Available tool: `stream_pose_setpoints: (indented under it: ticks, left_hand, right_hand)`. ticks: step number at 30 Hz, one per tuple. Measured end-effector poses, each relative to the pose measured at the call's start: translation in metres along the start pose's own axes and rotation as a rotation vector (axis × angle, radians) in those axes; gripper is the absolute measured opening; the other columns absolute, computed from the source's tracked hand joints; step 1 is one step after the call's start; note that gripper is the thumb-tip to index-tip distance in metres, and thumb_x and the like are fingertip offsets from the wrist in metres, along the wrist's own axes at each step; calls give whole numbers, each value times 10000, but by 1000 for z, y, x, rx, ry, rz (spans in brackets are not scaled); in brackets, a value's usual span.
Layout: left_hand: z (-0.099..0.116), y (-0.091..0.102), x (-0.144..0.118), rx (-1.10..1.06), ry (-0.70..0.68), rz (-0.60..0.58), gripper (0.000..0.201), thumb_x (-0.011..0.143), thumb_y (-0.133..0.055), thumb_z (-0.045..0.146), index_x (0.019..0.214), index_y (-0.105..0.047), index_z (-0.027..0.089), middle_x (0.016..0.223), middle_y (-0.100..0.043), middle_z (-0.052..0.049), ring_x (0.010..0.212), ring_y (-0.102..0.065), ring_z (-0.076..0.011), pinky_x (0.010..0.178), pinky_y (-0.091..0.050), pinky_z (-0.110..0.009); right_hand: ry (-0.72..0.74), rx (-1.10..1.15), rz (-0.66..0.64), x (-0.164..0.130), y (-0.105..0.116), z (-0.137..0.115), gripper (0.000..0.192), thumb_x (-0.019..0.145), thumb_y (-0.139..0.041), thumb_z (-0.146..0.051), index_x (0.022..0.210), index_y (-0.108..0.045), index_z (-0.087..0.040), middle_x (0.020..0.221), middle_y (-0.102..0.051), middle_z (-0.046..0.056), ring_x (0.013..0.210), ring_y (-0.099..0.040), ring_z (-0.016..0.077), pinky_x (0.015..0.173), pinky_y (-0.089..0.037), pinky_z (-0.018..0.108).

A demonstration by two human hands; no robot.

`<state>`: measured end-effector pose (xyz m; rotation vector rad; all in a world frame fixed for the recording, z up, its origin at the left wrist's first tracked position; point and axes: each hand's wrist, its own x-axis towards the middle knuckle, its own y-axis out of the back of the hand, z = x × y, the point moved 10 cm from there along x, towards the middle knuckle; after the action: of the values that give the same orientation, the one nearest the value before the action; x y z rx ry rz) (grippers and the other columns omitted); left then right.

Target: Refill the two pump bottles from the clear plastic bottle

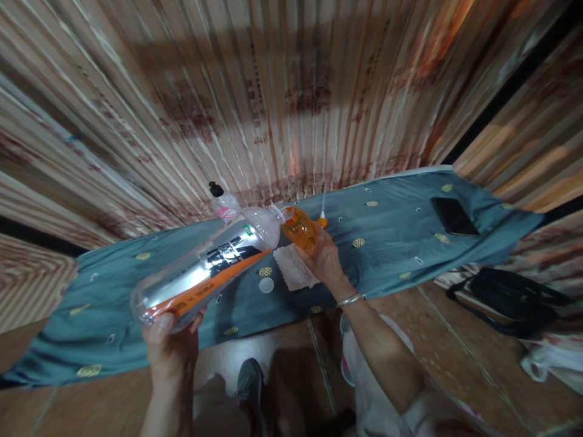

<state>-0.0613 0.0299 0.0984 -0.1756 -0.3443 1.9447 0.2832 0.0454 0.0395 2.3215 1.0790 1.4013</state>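
Observation:
My left hand point(172, 340) grips the base end of a large clear plastic bottle point(200, 267) with a silver and orange label. The bottle is tilted, its neck up to the right. In my right hand point(322, 258) is a smaller orange bottle point(298, 227), its mouth against or very near the large bottle's mouth; whether they touch I cannot tell. A pump top point(323, 218) with an orange head and a long tube lies just beyond my right hand. Below the orange bottle lies a pale cloth point(295, 268), with a round whitish cap point(266, 285) to its left.
A clear pump bottle with a black top point(224, 203) stands at the back, behind the large bottle. A dark phone point(454, 216) lies on the right of the teal-covered table point(387, 261). Striped curtains point(273, 109) hang behind. A black bag point(510, 300) is at lower right.

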Motion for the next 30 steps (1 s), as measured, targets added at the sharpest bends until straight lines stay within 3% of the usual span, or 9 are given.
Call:
stream_pose_setpoints:
  ticks: [11,18,30]
  left_hand:
    - [-1,2,-1,-33,28,68,508,314,-851,397,757,-715,189,602,-652,31,426,-567,-156,293,-303,-199]
    - [-2,5,-3,-41,68,120,433,313,-799,344,706,-717,182,566,-656,26,414,-572,-157,292,-325,-197]
    - [-2,3,-1,-28,50,86,407,346,-789,366,708,-708,198,581,-661,30,426,-574,-162,297,-294,-207]
  right_hand:
    - [-2,2,-23,-1,0,0,695,905,-679,-386,1465,-364,-121,1319,-670,218,1275,-647,324,1060,-571,524]
    - [0,-25,-10,-1,0,1,677,910,-671,-405,1458,-374,-139,1306,-675,203,1247,-663,325,1035,-585,528]
    - [-3,-28,1,0,1,-1,665,913,-666,-423,1441,-387,-130,1297,-677,210,1244,-666,322,1026,-594,527]
